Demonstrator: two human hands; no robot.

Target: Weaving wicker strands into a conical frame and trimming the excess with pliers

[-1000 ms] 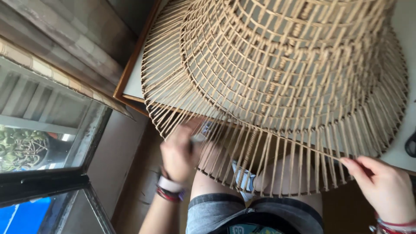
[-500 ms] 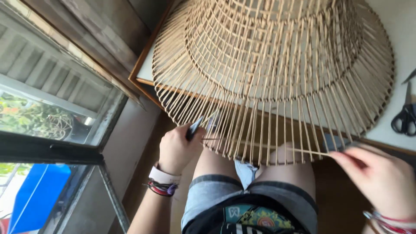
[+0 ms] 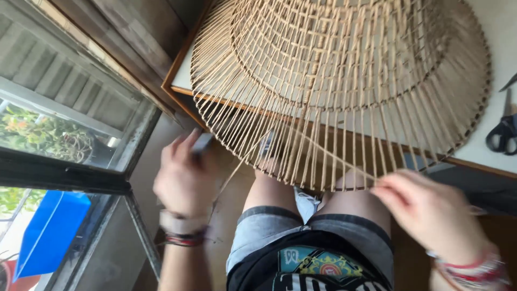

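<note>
Weaving at a rattan shade's open rim.

Nearest, below the shade (image 3: 344,81): right hand (image 3: 431,213), fingers pinching a strand (image 3: 323,156) at the spoke ends; left hand (image 3: 186,178), fingers closed around a small grey tool (image 3: 202,143). Farther, resting on the worktop (image 3: 484,153); scissors (image 3: 503,129) just right.

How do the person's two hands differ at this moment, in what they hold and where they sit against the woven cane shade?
The left hand is below the cane shade's left edge, gripping a small grey tool; the right hand holds no tool and pinches a loose cane strand at the spoke ends. The left hand is blurred, the right hand a little sharper. Both wrists wear bracelets, and both hands are under the table edge.
</note>
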